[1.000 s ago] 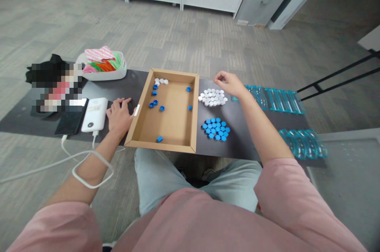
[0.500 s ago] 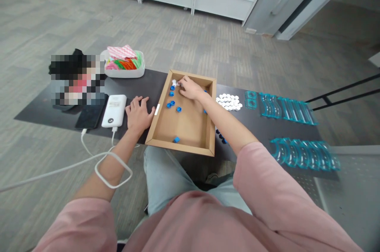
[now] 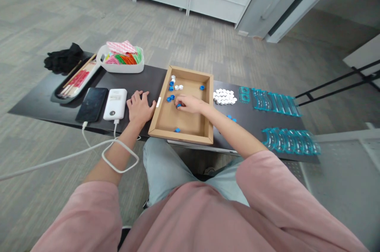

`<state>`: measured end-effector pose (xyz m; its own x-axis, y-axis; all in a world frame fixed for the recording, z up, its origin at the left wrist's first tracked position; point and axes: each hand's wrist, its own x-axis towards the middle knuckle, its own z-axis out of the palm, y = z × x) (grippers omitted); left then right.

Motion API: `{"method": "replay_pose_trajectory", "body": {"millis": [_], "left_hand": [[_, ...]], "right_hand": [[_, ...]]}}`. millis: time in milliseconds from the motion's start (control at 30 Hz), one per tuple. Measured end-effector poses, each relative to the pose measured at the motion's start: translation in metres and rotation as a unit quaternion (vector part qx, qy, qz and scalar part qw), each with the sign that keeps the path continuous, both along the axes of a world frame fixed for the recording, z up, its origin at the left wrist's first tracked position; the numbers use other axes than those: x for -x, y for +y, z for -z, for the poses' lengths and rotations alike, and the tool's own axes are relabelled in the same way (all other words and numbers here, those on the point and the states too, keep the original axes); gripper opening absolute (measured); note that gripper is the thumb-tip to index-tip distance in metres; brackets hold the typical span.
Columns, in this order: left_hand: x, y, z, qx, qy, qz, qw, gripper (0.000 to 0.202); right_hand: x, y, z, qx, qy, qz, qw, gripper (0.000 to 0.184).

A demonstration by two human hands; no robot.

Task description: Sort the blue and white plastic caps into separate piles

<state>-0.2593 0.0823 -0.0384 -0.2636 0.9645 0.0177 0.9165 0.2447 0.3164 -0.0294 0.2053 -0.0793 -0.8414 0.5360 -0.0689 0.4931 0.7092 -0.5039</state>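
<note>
My right hand [image 3: 189,104] is inside the shallow cardboard tray [image 3: 192,138], its fingers closed around a small blue hexagonal piece [image 3: 178,105] that they partly cover. Two white hexagonal pieces [image 3: 178,87] lie side by side beyond it. More blue pieces [image 3: 170,98] sit along the tray's left part, with a white piece [image 3: 173,78] near the far left corner. One blue piece [image 3: 202,87] is at the right wall, another blue piece [image 3: 177,130] near the front. My left hand [image 3: 139,107] rests with fingers spread on the black table, thumb by the tray's left edge.
Right of the tray are white hexagonal pieces [image 3: 225,96], blue pieces [image 3: 231,118] and clear teal-edged plastic parts [image 3: 276,103]. Left are a white power bank [image 3: 115,104] with cable, a phone [image 3: 92,104], a white basket [image 3: 124,68] and a dark tray of sticks [image 3: 56,95].
My right hand has moved from the white pieces near the tray's far side toward me, to the blue piece. Two white pieces it covered now show. My left hand stays on the table.
</note>
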Motion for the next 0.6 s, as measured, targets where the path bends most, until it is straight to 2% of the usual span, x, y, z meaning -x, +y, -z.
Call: {"method": "replay_pose_trajectory", "body": {"millis": [100, 167, 233, 333, 400, 500, 600], "left_hand": [[-0.001, 0.000, 0.003, 0.004, 0.015, -0.008, 1.000, 0.061], [0.000, 0.001, 0.006, 0.001, 0.018, -0.006, 1.000, 0.061], [0.001, 0.002, 0.008, -0.002, 0.023, -0.005, 1.000, 0.060], [0.002, 0.001, 0.010, 0.006, 0.034, -0.005, 0.999, 0.060], [0.002, 0.001, 0.009, 0.008, 0.036, 0.006, 0.999, 0.061], [0.002, 0.000, 0.008, 0.009, 0.041, 0.014, 0.999, 0.062], [0.001, 0.001, 0.008, 0.013, 0.055, 0.003, 0.998, 0.063]], "right_hand": [[-0.003, -0.024, -0.010, 0.011, -0.004, -0.021, 1.000, 0.019], [-0.017, -0.037, -0.020, 0.031, 0.014, 0.004, 0.999, 0.020], [-0.041, -0.047, -0.029, 0.064, 0.055, 0.054, 0.995, 0.017], [-0.099, -0.059, -0.036, 0.107, 0.148, 0.123, 0.976, 0.018], [-0.145, -0.065, -0.034, 0.110, 0.202, 0.175, 0.957, 0.026], [-0.212, -0.071, -0.020, 0.095, 0.230, 0.273, 0.929, 0.037], [-0.260, -0.074, 0.001, 0.081, 0.209, 0.362, 0.905, 0.033]]}}
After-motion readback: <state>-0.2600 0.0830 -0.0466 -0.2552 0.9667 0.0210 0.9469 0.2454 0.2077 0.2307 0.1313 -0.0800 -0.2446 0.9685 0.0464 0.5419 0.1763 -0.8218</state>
